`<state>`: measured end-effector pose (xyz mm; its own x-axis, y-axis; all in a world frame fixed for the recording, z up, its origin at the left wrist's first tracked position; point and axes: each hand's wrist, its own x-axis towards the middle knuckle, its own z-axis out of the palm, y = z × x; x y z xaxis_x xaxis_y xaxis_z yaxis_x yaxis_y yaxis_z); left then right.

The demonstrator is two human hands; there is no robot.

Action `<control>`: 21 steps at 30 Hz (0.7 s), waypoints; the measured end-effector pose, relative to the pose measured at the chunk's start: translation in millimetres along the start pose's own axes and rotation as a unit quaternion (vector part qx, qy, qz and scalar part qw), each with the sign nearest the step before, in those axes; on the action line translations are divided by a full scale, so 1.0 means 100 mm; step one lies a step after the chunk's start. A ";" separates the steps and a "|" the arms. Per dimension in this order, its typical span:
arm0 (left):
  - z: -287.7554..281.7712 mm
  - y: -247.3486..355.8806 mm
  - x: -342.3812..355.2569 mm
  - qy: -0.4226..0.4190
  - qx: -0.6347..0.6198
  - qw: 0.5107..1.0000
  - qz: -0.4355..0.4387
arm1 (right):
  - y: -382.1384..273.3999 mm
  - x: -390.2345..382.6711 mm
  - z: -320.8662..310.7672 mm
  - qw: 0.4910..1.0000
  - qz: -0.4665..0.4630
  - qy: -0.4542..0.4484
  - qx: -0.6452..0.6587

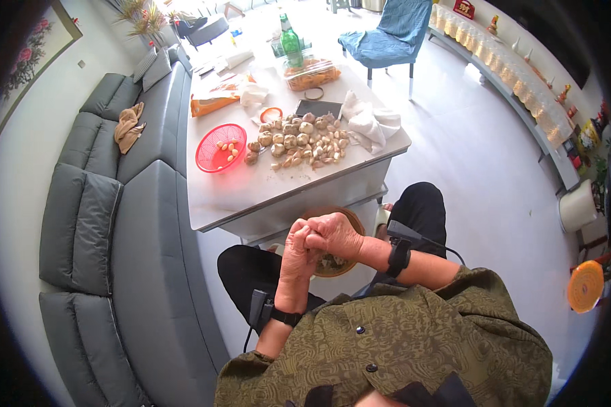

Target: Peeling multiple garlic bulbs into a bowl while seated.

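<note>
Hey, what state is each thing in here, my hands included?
Left hand: fingers curled, against the right
Right hand: fingers curled; anything held is hidden
Bowl: partly covered by the hands, pale scraps inside
Basket: upright, a few pale cloves inside
Garlic bulbs: heaped
Loose cloves: scattered beside the bulbs
White cloth: crumpled
Bottle: upright
Brown cloth: crumpled

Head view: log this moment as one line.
left hand and right hand: curled together | held item: none visible | beneath: brown bowl | table: garlic, red basket with pale cloves
</note>
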<state>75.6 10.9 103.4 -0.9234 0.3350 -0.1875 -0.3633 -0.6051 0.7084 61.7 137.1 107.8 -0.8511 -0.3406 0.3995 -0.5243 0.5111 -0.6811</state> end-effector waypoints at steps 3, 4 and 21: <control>0.10 0.03 -0.01 0.004 -0.021 1.000 0.009 | -0.01 0.02 0.00 0.999 -0.008 0.021 0.026; 0.09 0.02 -0.01 0.008 -0.035 0.999 0.017 | -0.05 0.02 -0.01 0.998 -0.008 0.028 0.059; -0.26 0.05 0.12 -0.061 -0.094 0.994 0.003 | 0.05 0.02 -0.15 0.872 0.240 -0.041 0.425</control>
<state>59.2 -6.8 87.4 -0.9083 0.4083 -0.0915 -0.3844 -0.7277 0.5680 57.3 150.6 114.5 -0.9437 -0.3211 -0.0791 0.1323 -0.1474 -0.9802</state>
